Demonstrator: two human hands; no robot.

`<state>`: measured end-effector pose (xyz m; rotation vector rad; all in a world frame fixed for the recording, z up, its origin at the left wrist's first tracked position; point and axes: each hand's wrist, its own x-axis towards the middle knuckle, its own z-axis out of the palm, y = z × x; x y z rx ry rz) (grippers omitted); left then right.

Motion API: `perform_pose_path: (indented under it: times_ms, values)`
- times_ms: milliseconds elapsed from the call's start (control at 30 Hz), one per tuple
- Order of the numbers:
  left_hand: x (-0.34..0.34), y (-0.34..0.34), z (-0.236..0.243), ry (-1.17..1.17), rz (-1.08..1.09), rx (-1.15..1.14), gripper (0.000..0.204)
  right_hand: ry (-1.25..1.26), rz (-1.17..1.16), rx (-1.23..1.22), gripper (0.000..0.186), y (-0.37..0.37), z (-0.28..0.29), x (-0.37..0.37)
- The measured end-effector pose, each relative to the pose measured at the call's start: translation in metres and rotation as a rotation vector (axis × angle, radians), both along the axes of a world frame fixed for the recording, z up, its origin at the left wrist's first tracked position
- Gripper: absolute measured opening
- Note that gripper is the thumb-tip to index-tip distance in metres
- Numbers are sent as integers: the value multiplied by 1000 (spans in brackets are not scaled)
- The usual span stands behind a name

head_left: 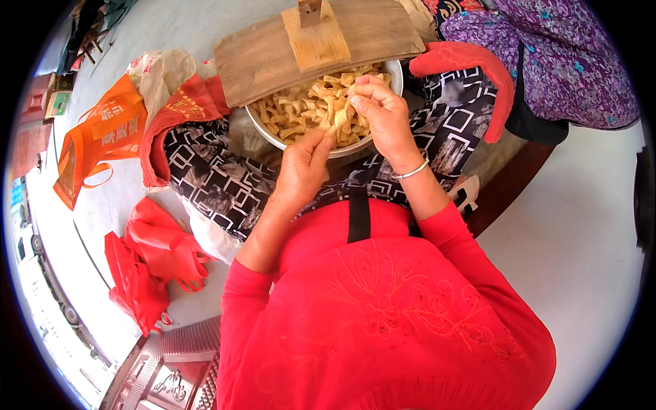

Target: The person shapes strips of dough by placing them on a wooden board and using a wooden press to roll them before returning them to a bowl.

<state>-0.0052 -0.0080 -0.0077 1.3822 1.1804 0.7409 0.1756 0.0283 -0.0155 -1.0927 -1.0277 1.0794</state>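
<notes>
My left hand (305, 164) and my right hand (383, 119) are at the near side of a metal bowl (265, 134) full of tan, crinkled strips (287, 109). Both hands are closed in pinches on a pale yellow strip (339, 120) between them, the right one higher, over the pile. A curved wooden board (249, 61) lies across the back of the bowl, with a lighter plank (316, 41) and a small block (309, 12) on it. The bowl sits amid patterned black-and-white cloth (205, 178) over my lap.
Orange bags (102, 137) and red bags (140, 266) lie to the left. A red padded edge (499, 89) borders the patterned cloth. Purple floral cloth (547, 61) is at upper right. A carved panel (171, 369) is at lower left, a dark wooden edge (512, 184) at right.
</notes>
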Motion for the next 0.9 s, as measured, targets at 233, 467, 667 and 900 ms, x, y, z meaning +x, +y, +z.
perform_pose_path:
  times_ms: [233, 467, 667, 900]
  values:
    - [-5, 25, 21, 507, -84, 461, 14, -446, 235, 48, 31, 16, 40, 24]
    - [2, 59, 25, 289, -136, 391, 14, -352, 599, -248, 23, 43, 58, 30]
    - [-5, 114, 13, -218, -81, 0, 24, -218, 486, -258, 10, 81, 53, 26]
    - [-10, 155, 14, -349, 83, -163, 14, -403, 274, -40, 7, 116, 36, 20]
